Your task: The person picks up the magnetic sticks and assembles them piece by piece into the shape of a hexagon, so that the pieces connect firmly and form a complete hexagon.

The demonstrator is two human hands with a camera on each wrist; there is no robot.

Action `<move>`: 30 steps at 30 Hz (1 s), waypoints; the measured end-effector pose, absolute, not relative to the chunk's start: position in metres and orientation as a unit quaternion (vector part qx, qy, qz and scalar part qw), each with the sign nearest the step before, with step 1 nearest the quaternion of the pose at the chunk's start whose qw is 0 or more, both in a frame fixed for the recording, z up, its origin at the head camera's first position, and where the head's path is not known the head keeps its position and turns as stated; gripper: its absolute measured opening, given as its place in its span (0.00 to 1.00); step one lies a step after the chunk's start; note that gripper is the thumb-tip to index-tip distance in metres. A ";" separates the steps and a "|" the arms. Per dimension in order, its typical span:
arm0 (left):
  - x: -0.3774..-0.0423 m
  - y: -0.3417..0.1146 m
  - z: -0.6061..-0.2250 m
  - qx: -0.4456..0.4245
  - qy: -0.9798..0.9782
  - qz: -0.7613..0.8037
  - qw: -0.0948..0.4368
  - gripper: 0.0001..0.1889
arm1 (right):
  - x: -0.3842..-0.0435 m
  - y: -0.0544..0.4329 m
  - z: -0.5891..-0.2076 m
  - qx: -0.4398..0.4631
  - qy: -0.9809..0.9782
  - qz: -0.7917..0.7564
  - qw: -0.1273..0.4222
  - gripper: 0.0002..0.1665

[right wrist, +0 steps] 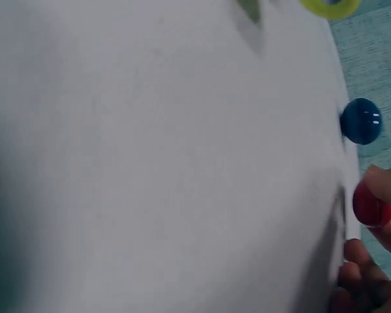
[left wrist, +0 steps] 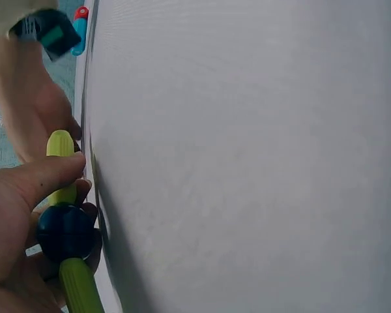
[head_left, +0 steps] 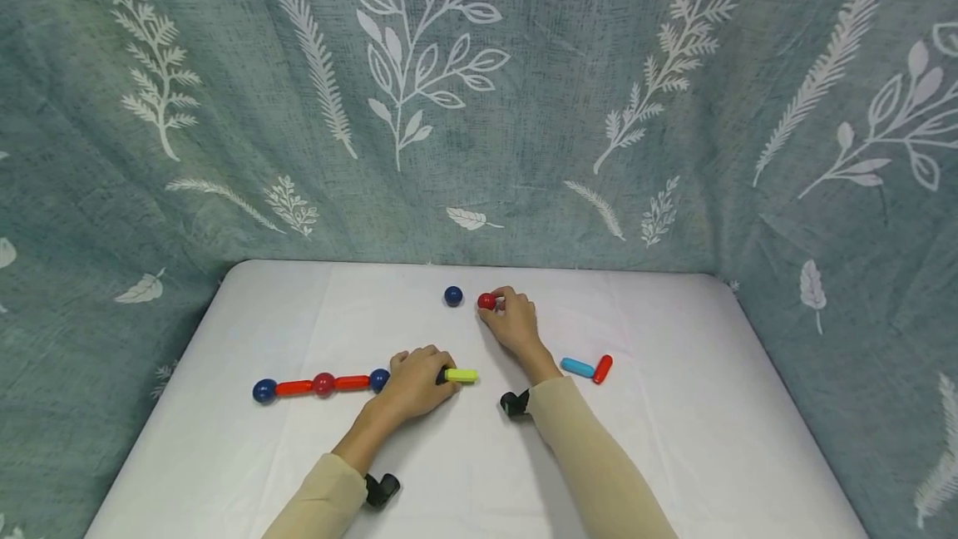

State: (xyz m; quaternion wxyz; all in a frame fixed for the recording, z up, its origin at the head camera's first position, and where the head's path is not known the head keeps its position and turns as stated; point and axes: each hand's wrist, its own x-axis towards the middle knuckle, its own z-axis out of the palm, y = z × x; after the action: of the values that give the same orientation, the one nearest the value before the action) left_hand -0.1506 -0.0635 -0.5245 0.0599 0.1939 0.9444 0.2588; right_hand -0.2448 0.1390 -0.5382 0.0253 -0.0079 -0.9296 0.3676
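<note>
A chain of balls and rods lies across the table's left half. From the left it runs blue ball [head_left: 264, 391], red rod [head_left: 294, 388], red ball [head_left: 323, 384], red rod [head_left: 352, 383], blue ball [head_left: 379, 380]. My left hand [head_left: 416, 379] covers the part after that and grips the chain's right end. In the left wrist view its thumb and fingers are around a yellow-green rod [left wrist: 60, 143] and a dark blue ball [left wrist: 65, 232]. Farther back, my right hand [head_left: 516, 327] pinches a loose red ball [head_left: 486, 301] between thumb and fingers.
A loose blue ball [head_left: 453, 296] sits just left of the pinched red ball, near the table's back edge. To the right of the right forearm lie a light blue rod [head_left: 577, 368] and a red rod [head_left: 602, 369]. Leaf-patterned cloth [head_left: 539, 223] hangs behind the white table [head_left: 674, 406].
</note>
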 end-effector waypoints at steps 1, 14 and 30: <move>-0.150 -0.063 -0.525 0.193 0.944 0.260 0.060 0.12 | -0.241 0.142 -0.537 -0.001 -0.929 0.369 0.018 0.24; -0.153 -0.062 -0.527 0.181 0.943 0.273 0.064 0.11 | -0.175 0.165 -0.526 0.072 -0.935 0.345 -0.042 0.21; -0.152 -0.062 -0.526 0.178 0.941 0.281 0.059 0.11 | -0.130 0.167 -0.529 0.114 -0.942 0.315 -0.019 0.20</move>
State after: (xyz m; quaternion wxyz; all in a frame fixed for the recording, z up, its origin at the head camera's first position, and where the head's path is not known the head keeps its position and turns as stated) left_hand -0.1522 -0.0618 -0.5255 0.0591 0.1783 0.9413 0.2806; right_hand -0.1301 0.1670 -0.5292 -0.0186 0.1139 -0.9421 0.3147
